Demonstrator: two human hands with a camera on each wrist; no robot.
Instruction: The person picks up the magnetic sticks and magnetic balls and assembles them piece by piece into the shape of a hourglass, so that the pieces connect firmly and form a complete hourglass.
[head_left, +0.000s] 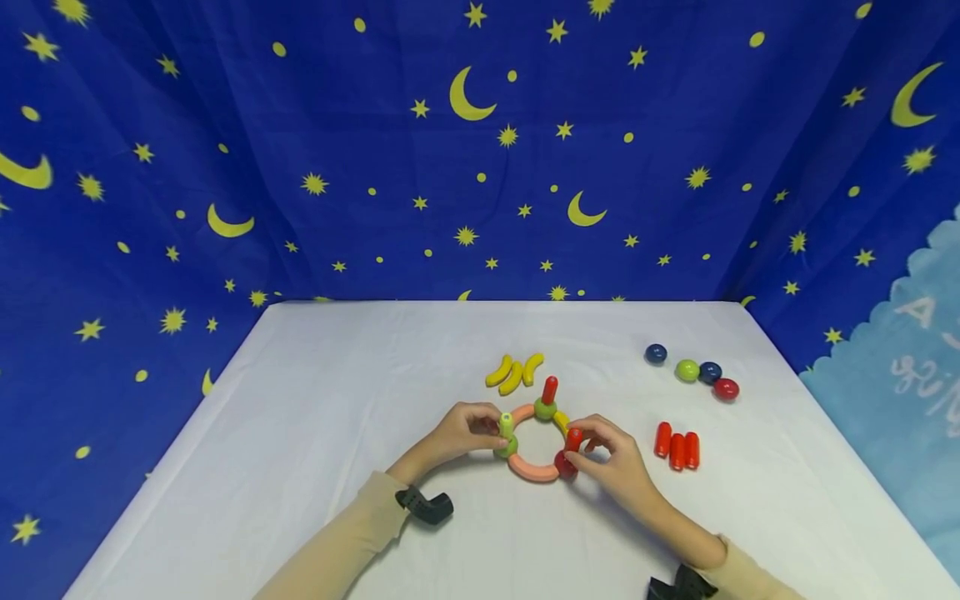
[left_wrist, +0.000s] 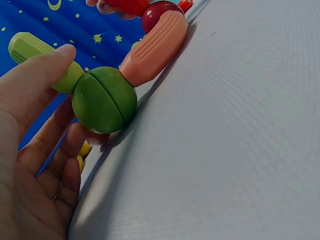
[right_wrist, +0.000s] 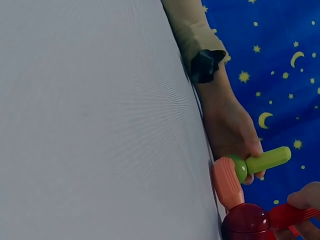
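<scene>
A star-and-moon blue curtain is hung across the back and sides, and the white table is spread out in front of it. At far right, a light blue cloth with white lettering is seen. Beige sleeves are stretched in from the near side.

Now the hands! By the left hand, a light green rod is pinched, thumb laid along it and fingers bent behind. By the right hand, a red rod is pinched, thumb and fingers closed in tight.

Between them, the ring is set on the table. Dark devices are strapped at both wrists. In the ring, two pink curved pieces and one yellow curved piece are linked with three balls: a left green ball, a rear green ball and a dark red ball. Each is topped by an upright rod, the rear one by a second red rod.

Behind the ring, three loose yellow pieces are grouped. To the right, three loose red rods are lined up side by side; beyond them, four loose balls are scattered: two dark blue, one light green, one red.
</scene>
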